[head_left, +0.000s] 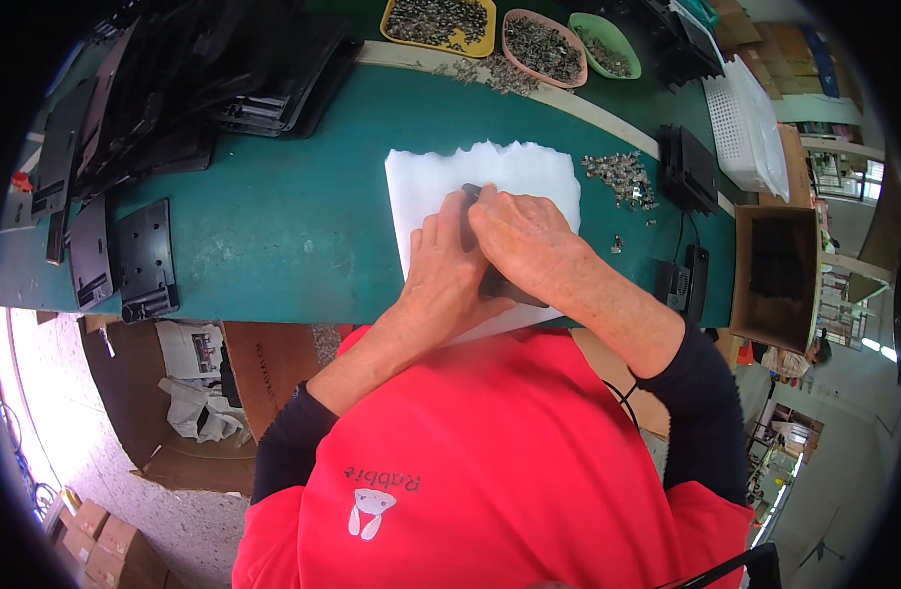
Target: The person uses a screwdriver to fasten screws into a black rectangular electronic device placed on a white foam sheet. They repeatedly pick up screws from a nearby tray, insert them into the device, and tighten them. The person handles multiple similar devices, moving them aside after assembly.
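Green surface [273, 226] in front of us, curvy from the fisheye, with a white sheet [426, 177] laid out as our work pad. Our dark part [512, 289] sits on that sheet, right under both hands, so only slivers show. Left hand [436, 270] looks clamped on it, fingers along one side and thumb nearer our body. Right hand [531, 236] is bunched up over the far end, fingers curled; we can't tell if it's pinching a small piece or just pressing.

For doing this bit well, we'd let the left do the bracing and keep the part flat, then push straight down with the right so nothing skids on the sheet. Elbows loose, fingertips clear of edges. Loose metal bits [622, 182] lie to the right, just off the sheet, which seems a handy spot. Black panels [146, 250] are well off left, so probably no elbow bumps.
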Demonstrator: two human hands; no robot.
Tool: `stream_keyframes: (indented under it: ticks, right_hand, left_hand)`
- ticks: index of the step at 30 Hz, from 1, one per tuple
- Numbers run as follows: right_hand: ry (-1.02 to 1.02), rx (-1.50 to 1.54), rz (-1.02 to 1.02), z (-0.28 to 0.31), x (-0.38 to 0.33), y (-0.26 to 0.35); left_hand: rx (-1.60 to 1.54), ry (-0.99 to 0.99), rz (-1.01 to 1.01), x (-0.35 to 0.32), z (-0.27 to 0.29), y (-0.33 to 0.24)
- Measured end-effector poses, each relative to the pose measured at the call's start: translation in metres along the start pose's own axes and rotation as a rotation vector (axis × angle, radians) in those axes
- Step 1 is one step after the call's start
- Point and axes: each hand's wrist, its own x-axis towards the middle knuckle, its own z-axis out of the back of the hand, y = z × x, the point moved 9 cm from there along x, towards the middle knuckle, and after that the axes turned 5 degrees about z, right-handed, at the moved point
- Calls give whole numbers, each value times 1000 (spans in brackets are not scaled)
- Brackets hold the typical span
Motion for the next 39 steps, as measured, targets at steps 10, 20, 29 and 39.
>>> stream_keyframes:
  ticks: [10,20,29,39]
  right_hand:
    - [267,-27,119,6,18,1]
    - [47,225,-182,-2,-26,-60]
    - [-133,254,-92,-16,-35,-65]
    - [-125,214,-44,-15,-29,-64]
  left_hand:
    - [-44,-29,-81,0,8,-7]
    - [-13,-11,-26,-5,6,-5]
    - [43,55,20,-4,5,0]
    - [-50,97,80,12,19,-8]
